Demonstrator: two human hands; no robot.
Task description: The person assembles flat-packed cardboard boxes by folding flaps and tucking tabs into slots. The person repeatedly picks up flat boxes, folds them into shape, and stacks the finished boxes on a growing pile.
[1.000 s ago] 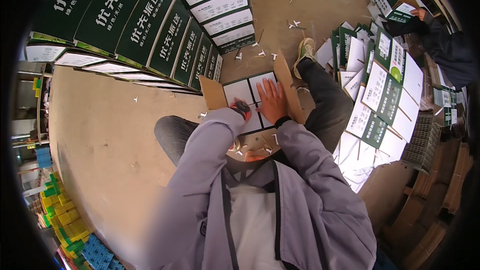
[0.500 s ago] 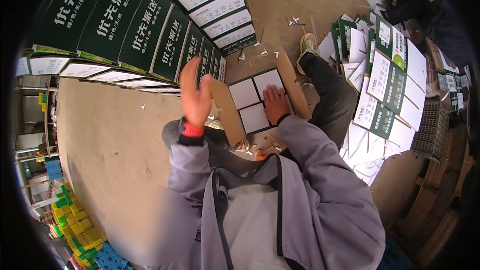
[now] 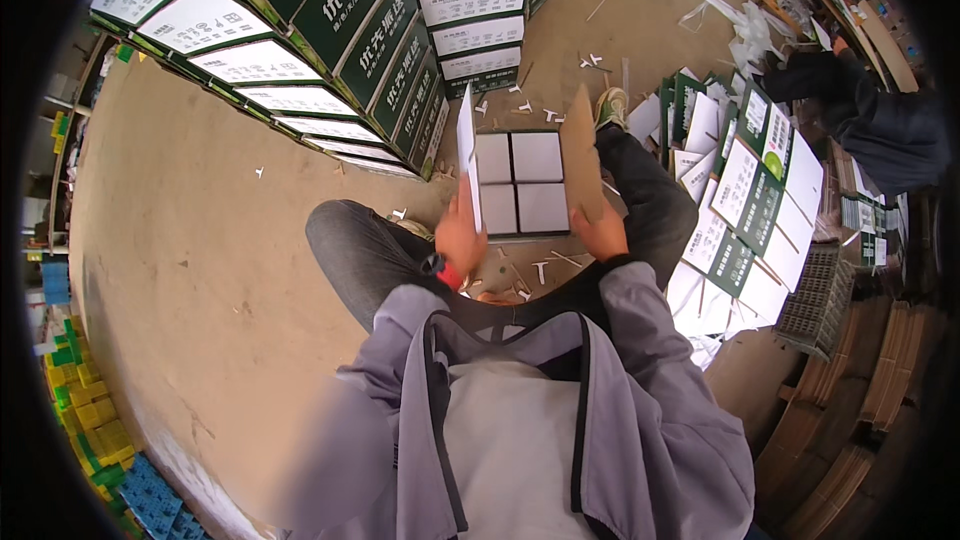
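Note:
Between my legs stands an open carton (image 3: 530,237). Several small white boxes (image 3: 537,157) sit in it in a square block, with dark gaps between them. Its left flap (image 3: 467,150) is raised, and so is its brown right flap (image 3: 580,155). At the near end of the left flap, my left hand (image 3: 461,233) has its fingers along the outside and its thumb towards me. My right hand (image 3: 602,233) grips the near lower corner of the right flap, thumb on the inner side; its other fingers are partly hidden.
Tall stacks of green and white cartons (image 3: 478,10) stand ahead and to the left. Flattened cartons (image 3: 745,195) lie in a pile at the right, beside a grey crate (image 3: 815,295). White scraps (image 3: 541,270) litter the floor. A person's dark-clothed leg (image 3: 890,120) shows at far right.
My left hand has come down from the air to the left flap. My right hand has left the white boxes' tops for the right flap. Both flaps now stand more upright.

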